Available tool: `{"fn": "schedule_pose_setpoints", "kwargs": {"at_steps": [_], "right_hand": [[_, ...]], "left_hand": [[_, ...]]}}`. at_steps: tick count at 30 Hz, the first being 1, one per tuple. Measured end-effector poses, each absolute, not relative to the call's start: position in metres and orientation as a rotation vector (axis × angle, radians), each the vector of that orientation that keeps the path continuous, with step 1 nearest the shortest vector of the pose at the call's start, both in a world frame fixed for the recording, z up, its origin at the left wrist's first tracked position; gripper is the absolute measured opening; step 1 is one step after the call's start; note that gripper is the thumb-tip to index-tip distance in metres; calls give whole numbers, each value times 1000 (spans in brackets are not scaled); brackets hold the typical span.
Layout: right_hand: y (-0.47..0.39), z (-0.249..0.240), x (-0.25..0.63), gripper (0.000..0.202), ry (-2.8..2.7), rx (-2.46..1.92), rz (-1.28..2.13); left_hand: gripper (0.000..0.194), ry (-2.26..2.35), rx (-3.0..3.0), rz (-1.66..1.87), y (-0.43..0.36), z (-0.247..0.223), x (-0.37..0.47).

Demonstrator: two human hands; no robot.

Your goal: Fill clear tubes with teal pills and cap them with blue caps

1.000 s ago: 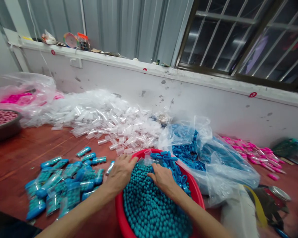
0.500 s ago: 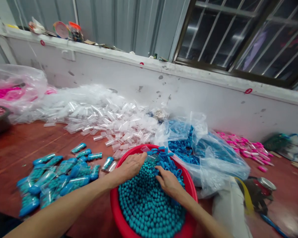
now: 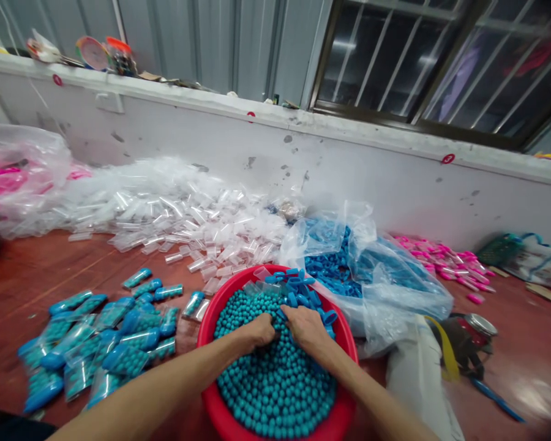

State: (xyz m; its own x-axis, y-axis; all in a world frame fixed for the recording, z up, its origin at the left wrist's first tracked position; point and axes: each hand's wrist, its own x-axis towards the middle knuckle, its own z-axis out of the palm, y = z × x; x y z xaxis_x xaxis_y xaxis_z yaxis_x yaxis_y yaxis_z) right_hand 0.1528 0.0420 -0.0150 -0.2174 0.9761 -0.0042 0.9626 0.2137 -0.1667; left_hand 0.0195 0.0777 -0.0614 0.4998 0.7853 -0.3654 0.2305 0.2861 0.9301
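Observation:
A red tub (image 3: 207, 373) holds many teal beads (image 3: 275, 392), with blue caps (image 3: 303, 291) heaped at its back right. My left hand (image 3: 261, 331) dips into the beads near the middle, its fingers curled down and their tips hidden, so what it holds cannot be made out. Just right of it, my right hand (image 3: 303, 327) is closed, thumb and fingers together around a small blue cap (image 3: 282, 314) at the fingertips. A few clear tubes (image 3: 261, 274) lie at the tub's back edge.
Filled teal tubes (image 3: 128, 331) lie left of the tub, and clear empty tubes (image 3: 188, 214) are piled behind. A plastic bag of blue caps (image 3: 376, 275) touches the tub's right side. Pink pieces (image 3: 445, 263) and a metal-lidded jar (image 3: 480, 327) lie farther right.
My left hand has moved from the tub's back edge down into the beads. My right hand has shifted slightly up and left in the tub. The view has shifted a little.

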Motion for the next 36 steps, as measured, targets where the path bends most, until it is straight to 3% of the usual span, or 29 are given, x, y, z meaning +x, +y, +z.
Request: {"fn": "schedule_pose_setpoints", "kwargs": {"at_steps": [3, 9, 13, 17, 22, 24, 32, 36], "right_hand": [[44, -12, 164, 31, -2306, -1853, 298], [38, -3, 174, 27, -1966, -1591, 667], [27, 1, 166, 26, -1847, -1445, 707], [16, -1, 156, 27, -1979, -1488, 562], [12, -8, 154, 34, -2155, -1711, -52], [10, -10, 153, 35, -2139, -1720, -133], [5, -2, 141, 24, -1939, -1433, 558], [5, 3, 140, 23, -1839, -1372, 753]], "left_hand": [[16, 959, 1129, 365, 81, -54, 16], [39, 820, 980, 384, 73, -30, 2], [46, 818, 944, 428, 64, -23, -7], [45, 837, 935, 478, 54, -23, -11], [54, 1001, 892, 510, 47, -26, -14], [55, 1023, 889, 551, 45, -27, -16], [52, 874, 908, 671, 34, -29, -12], [61, 851, 915, 722, 31, -31, -12]]}}
